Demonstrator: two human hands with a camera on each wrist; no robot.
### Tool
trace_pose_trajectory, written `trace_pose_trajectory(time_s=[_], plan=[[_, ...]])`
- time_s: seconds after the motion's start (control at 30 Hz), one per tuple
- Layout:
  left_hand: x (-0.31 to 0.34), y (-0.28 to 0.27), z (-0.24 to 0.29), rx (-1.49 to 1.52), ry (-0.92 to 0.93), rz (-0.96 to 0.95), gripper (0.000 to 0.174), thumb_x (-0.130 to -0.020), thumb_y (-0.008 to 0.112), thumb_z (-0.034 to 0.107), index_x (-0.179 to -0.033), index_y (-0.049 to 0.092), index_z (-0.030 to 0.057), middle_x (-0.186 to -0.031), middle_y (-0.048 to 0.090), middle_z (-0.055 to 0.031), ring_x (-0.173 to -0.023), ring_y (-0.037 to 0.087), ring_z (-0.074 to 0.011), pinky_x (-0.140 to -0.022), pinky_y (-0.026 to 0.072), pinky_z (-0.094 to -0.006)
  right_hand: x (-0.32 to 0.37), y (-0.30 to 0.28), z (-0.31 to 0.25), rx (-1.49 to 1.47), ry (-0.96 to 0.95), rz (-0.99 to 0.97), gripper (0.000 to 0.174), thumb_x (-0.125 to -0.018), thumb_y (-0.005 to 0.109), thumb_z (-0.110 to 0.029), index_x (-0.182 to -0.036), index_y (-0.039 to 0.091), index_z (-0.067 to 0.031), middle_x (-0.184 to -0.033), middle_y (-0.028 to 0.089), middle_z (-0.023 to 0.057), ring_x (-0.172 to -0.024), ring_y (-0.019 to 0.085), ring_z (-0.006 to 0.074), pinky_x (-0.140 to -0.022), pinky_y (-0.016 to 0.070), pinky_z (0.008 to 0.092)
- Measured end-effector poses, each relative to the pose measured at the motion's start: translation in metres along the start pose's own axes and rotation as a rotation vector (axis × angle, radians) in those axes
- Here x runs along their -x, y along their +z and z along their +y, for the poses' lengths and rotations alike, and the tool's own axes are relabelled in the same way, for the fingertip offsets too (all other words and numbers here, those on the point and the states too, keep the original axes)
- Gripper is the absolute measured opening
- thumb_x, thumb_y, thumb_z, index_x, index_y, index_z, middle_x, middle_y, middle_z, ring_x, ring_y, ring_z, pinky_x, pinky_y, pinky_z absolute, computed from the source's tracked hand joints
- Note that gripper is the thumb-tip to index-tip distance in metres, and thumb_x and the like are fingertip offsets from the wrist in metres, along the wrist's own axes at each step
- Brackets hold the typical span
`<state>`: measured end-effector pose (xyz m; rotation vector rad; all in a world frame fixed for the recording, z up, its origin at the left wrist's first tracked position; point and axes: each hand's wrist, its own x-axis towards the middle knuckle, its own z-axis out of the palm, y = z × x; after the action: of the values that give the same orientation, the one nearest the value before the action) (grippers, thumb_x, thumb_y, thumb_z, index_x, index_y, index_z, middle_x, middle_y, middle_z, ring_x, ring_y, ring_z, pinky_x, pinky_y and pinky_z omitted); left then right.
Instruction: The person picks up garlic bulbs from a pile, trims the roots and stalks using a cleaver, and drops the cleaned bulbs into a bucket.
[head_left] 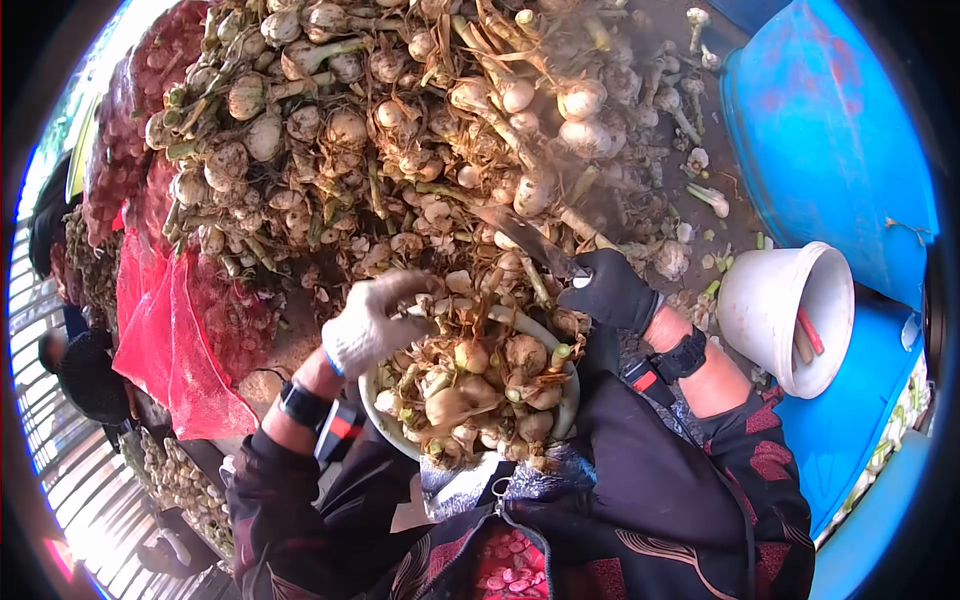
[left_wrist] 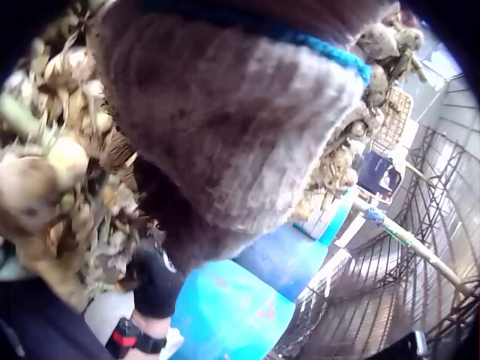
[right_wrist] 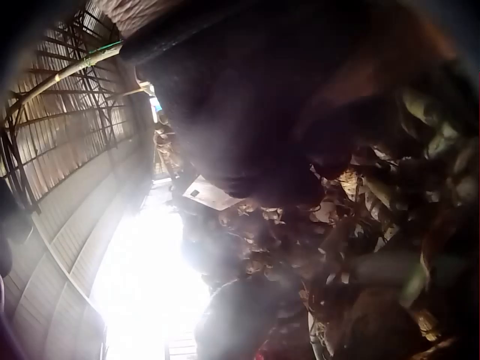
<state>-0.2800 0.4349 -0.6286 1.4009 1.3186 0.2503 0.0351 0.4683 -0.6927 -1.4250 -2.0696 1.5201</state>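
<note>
In the head view my left hand (head_left: 370,322), in a white knit glove, hovers at the left rim of a pale basin (head_left: 568,400). Its fingers are spread and loosely bent, with nothing seen between them. Trimmed garlic bulbs (head_left: 474,356) fill the basin, which sits at my lap; one bulb among them is blurred. My right hand (head_left: 612,290), black-gloved, grips a knife (head_left: 535,243) whose blade points up and left over the garlic pile (head_left: 400,120). The left wrist view is mostly the left glove (left_wrist: 225,112). Dark and hazy, the right wrist view shows little of the right hand.
A white bucket (head_left: 770,310) lies tipped at the right, a red-handled item (head_left: 808,332) inside it. Blue plastic containers (head_left: 820,130) stand beyond. Red mesh bags (head_left: 165,330) are at the left, near another person (head_left: 90,375). Loose garlic (head_left: 710,198) litters the ground.
</note>
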Motion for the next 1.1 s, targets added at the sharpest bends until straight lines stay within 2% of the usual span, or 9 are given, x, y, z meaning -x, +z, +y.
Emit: trace_pose_trajectory(time_s=[0.2, 0.47, 0.67, 0.77, 0.8, 0.97, 1.03, 1.07, 1.1], plan=[[-0.065, 0.003, -0.042, -0.888, -0.318, -0.217, 0.044, -0.079, 0.055, 0.015, -0.123, 0.054, 0.0096, -0.098, 0.064, -0.0231, -0.094, 0.062, -0.039, -0.08, 0.0497, -0.0441, 0.002, 0.0, -0.005, -0.102, 0.073, -0.003, 0.033, -0.068, 0.074, -0.023, -0.085, 0.064, 0.0043, -0.066, 0.061, 0.0123, -0.063, 0.056, 0.0134, -0.061, 0.0465, 0.0322], [-0.082, 0.009, -0.082, -0.858, -0.263, -0.342, 0.039, -0.085, 0.053, 0.023, -0.12, 0.055, 0.0068, -0.097, 0.064, -0.0247, -0.097, 0.06, -0.0395, -0.083, 0.0484, -0.0438, 0.01, -0.004, -0.004, -0.129, 0.082, 0.047, 0.036, -0.069, 0.075, -0.026, -0.083, 0.063, 0.0048, -0.065, 0.059, 0.0075, -0.063, 0.051, 0.0088, -0.058, 0.045, 0.031], [-0.065, 0.001, -0.102, -0.069, -0.045, -0.077, 0.049, -0.07, 0.065, 0.001, -0.118, 0.056, 0.0012, -0.103, 0.064, -0.0067, -0.094, 0.058, -0.0137, -0.084, 0.0476, -0.0289, 0.006, 0.002, -0.015, -0.088, -0.016, 0.106, 0.031, -0.066, 0.071, -0.025, -0.083, 0.066, 0.0005, -0.071, 0.063, 0.0198, -0.065, 0.064, 0.0317, -0.059, 0.0495, 0.0375], [-0.065, -0.002, -0.08, 0.069, -0.032, -0.002, 0.047, -0.07, 0.061, 0.001, -0.117, 0.056, 0.0002, -0.104, 0.064, -0.0081, -0.09, 0.059, -0.0146, -0.081, 0.0495, -0.0284, 0.003, 0.004, -0.031, -0.037, -0.08, 0.144, 0.024, -0.07, 0.071, -0.02, -0.076, 0.06, 0.0008, -0.062, 0.056, 0.0149, -0.054, 0.051, 0.0183, -0.055, 0.0439, 0.0324], [-0.058, -0.006, -0.042, 0.425, -0.166, -0.007, 0.053, -0.071, 0.061, 0.0, -0.123, 0.051, -0.002, -0.106, 0.063, -0.0113, -0.086, 0.061, -0.0147, -0.076, 0.0518, -0.0267, 0.001, 0.007, -0.03, 0.053, -0.135, 0.177, 0.021, -0.069, 0.07, -0.018, -0.074, 0.058, -0.0008, -0.063, 0.054, 0.0177, -0.055, 0.053, 0.0304, -0.054, 0.0447, 0.0354], [-0.037, -0.012, -0.009, 0.833, -0.139, -0.079, 0.078, -0.078, 0.074, 0.019, -0.137, 0.03, -0.0053, -0.105, 0.062, -0.0174, -0.076, 0.067, -0.0183, -0.06, 0.0562, -0.0248, -0.005, 0.012, -0.044, 0.124, -0.351, 0.359, 0.019, -0.068, 0.069, -0.017, -0.076, 0.059, -0.003, -0.07, 0.056, 0.0185, -0.066, 0.057, 0.0394, -0.056, 0.0463, 0.0418], [-0.026, 0.0, 0.015, 0.767, -0.001, -0.076, 0.076, -0.07, 0.072, -0.001, -0.136, 0.035, -0.0015, -0.107, 0.063, -0.0143, -0.087, 0.065, -0.0215, -0.076, 0.0546, -0.0311, -0.005, 0.007, -0.054, 0.263, -0.399, 0.34, 0.022, -0.071, 0.069, -0.025, -0.076, 0.06, -0.0053, -0.071, 0.059, 0.0143, -0.067, 0.061, 0.035, -0.057, 0.0493, 0.0417], [-0.024, 0.013, 0.023, 1.135, -0.017, -0.049, 0.09, -0.065, 0.083, 0.008, -0.139, 0.032, 0.0007, -0.115, 0.06, -0.0126, -0.103, 0.061, -0.0226, -0.086, 0.0514, -0.0335, -0.003, 0.005, -0.057, 0.298, -0.436, 0.325, 0.026, -0.071, 0.071, -0.029, -0.079, 0.06, -0.0061, -0.074, 0.059, 0.0141, -0.068, 0.06, 0.0345, -0.058, 0.0489, 0.0416], [-0.019, 0.016, 0.033, 0.82, 0.07, -0.055, 0.091, -0.07, 0.082, 0.018, -0.141, 0.027, 0.0012, -0.122, 0.057, -0.0124, -0.112, 0.056, -0.0235, -0.092, 0.0482, -0.0354, -0.003, 0.004, -0.06, 0.297, -0.437, 0.327, 0.026, -0.071, 0.071, -0.029, -0.079, 0.06, -0.0061, -0.074, 0.059, 0.0141, -0.068, 0.06, 0.0345, -0.058, 0.0489, 0.0416]])
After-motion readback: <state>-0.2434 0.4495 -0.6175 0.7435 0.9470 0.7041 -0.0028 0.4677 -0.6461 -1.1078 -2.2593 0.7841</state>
